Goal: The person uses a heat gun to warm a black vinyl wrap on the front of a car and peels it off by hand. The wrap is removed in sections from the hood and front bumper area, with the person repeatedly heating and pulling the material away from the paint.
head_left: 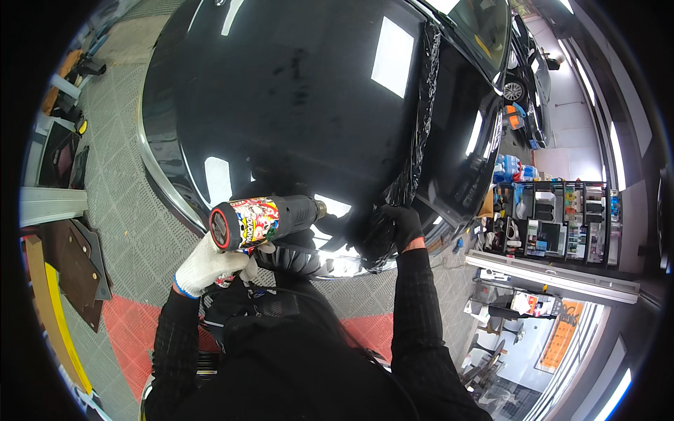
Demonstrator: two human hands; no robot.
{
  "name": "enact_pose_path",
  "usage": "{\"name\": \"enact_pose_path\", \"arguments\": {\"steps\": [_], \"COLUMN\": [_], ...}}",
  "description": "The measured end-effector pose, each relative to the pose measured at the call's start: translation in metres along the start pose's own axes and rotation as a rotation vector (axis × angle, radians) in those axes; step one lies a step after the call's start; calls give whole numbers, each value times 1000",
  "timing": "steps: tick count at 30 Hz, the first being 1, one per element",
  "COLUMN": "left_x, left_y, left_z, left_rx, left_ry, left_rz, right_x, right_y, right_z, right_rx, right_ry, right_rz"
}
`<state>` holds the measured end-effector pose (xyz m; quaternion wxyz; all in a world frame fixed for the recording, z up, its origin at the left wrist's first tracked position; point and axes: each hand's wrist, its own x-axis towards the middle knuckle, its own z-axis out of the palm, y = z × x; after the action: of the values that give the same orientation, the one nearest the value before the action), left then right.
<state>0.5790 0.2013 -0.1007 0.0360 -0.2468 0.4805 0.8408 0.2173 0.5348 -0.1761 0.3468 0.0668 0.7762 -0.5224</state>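
In a white knit glove, my left hand (203,265) is wrapped round the handle of a heat gun (284,216) covered in bright stickers. Its metal nozzle points right, over the front of a glossy black car hood (281,119). My right hand (406,226), in a black glove, grips crumpled black film (400,191) at the hood's front right corner. From there the wrinkled film runs back along the hood's right edge. Some of the right fingertips merge with the dark film and are hard to make out.
Below the hood is the car's grille (302,263). Grey and red floor tiles (130,337) surround me. Brown and grey panels (77,266) lean at the left. Shelves of supplies (562,221) stand at the right, with another car (523,84) beyond. A dark cord (344,330) hangs near my body.
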Motion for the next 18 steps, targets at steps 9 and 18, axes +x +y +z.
{"name": "enact_pose_path", "arguments": {"steps": [9,18], "left_x": [-12,-14], "left_y": [-3,-3], "left_z": [2,5], "left_rx": [-61,-71], "left_ry": [-20,-14], "left_rz": [-7,3], "right_x": [-23,-28], "right_y": [-16,-25], "right_z": [13,17], "right_rx": [363,385], "right_ry": [-160,-183], "right_rz": [-20,20]}}
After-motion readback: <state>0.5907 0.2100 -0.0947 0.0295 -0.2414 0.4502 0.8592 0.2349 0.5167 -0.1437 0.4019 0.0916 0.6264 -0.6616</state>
